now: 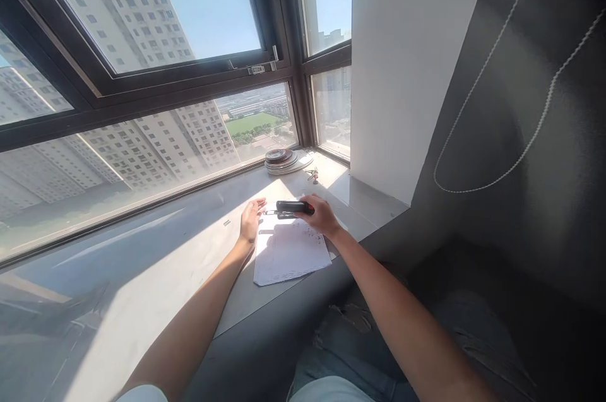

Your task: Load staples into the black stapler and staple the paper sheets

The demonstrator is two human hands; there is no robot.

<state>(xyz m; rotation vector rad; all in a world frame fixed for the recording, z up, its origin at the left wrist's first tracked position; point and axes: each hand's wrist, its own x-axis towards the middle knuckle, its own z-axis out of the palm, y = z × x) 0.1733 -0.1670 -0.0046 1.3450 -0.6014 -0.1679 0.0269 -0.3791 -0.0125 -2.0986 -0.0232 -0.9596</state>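
Observation:
My right hand (322,216) is closed round a black stapler (291,207), held level above the upper part of a stack of white paper (291,254). The stapler's front points left, toward my left hand, and its jaws look slightly apart. At the upper left edge of the paper, my left hand (249,220) has its fingers bent and closed on the sheets; its fingertips are partly hidden. Dark marks show on the paper's right side. The stack lies on a pale windowsill (208,269) in bright sun.
Behind the paper, a pile of round plates or discs (284,162) stands in the window corner, with keys (312,175) beside it. A small metal strip (226,222) lies left of my left hand. A white wall (398,74) and a hanging bead chain (473,190) are on the right.

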